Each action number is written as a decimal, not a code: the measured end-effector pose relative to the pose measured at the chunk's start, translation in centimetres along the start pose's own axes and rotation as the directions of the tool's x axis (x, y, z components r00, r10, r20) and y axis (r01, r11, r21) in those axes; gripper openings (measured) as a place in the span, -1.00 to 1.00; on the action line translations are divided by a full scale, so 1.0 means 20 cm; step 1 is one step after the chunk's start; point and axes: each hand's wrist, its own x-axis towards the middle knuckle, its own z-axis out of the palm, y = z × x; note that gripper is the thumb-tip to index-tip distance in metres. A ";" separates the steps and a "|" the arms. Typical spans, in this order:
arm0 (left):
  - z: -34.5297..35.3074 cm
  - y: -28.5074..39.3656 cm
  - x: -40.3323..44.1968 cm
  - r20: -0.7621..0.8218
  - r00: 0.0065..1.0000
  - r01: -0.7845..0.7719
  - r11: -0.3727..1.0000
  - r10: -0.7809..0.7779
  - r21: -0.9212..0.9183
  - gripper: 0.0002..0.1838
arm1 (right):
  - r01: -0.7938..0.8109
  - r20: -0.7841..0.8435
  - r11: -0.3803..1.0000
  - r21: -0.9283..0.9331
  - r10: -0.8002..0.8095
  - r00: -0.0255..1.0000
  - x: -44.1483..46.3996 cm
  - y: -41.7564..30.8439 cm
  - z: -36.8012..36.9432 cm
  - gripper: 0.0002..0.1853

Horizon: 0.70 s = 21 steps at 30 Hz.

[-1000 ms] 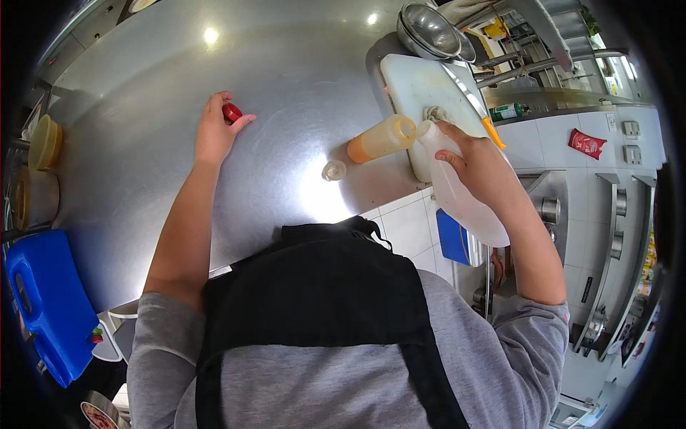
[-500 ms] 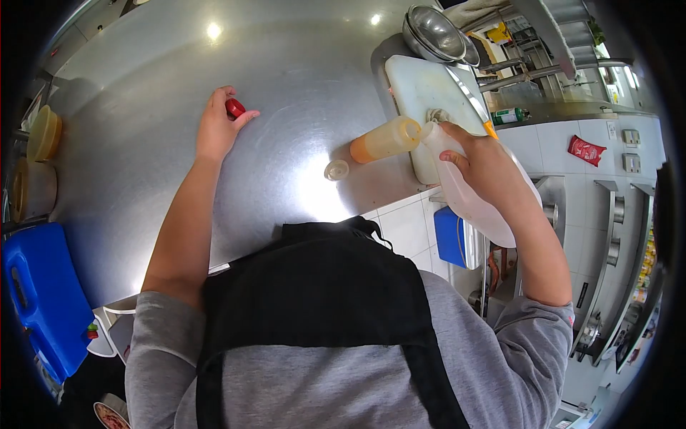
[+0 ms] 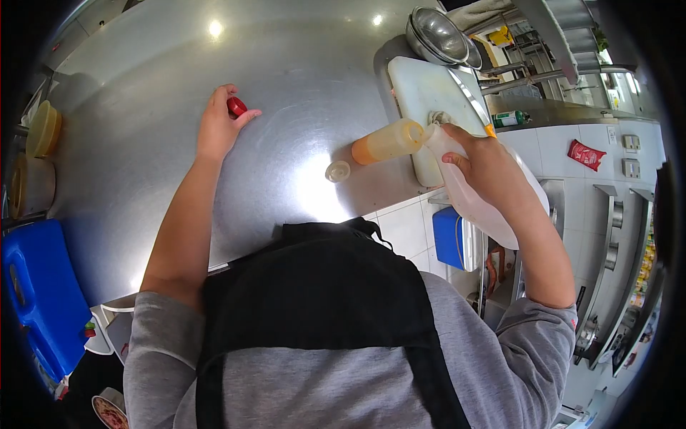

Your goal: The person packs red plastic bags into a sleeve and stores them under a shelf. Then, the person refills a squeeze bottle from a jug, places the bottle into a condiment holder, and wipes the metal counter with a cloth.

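Observation:
My left hand (image 3: 220, 125) is above the steel table, with a red bottle cap (image 3: 236, 108) held between thumb and fingers. My right hand (image 3: 484, 161) grips a translucent white plastic jug (image 3: 477, 202), tipped so that its neck meets the open mouth of a squeeze bottle (image 3: 388, 143). Orange liquid shows in the lower part of this bottle, which stands on the table. Beside its base lies a small translucent lid (image 3: 338, 171). Whether liquid is flowing from the jug cannot be made out.
A white cutting board (image 3: 423, 89) with an orange-handled knife (image 3: 471, 98) lies beyond the bottle. Metal bowls (image 3: 437, 36) are stacked at the far right corner. Tubs (image 3: 44, 130) and a blue jerrycan (image 3: 44, 297) are at the left. The steel table's (image 3: 279, 129) front edge runs before me.
Hardly anything differs. The view has shifted slightly, and the jug in my right hand still meets the bottle's mouth. My left hand keeps its hold on the red cap.

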 end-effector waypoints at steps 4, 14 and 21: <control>0.00 0.00 0.00 0.009 1.000 0.005 1.000 -0.005 -0.010 -0.31 | -0.010 0.003 1.000 -0.012 0.010 1.000 0.00 -0.01 -0.01 -0.48; 0.01 -0.02 0.00 -0.016 0.999 -0.030 1.000 0.030 -0.008 -0.32 | 0.021 -0.010 0.999 -0.024 -0.021 1.000 -0.01 -0.02 -0.02 -0.50; 0.01 -0.01 0.00 -0.004 1.000 -0.013 1.000 0.013 -0.024 -0.32 | 0.040 -0.005 0.997 -0.072 -0.041 0.999 -0.01 -0.02 -0.03 -0.51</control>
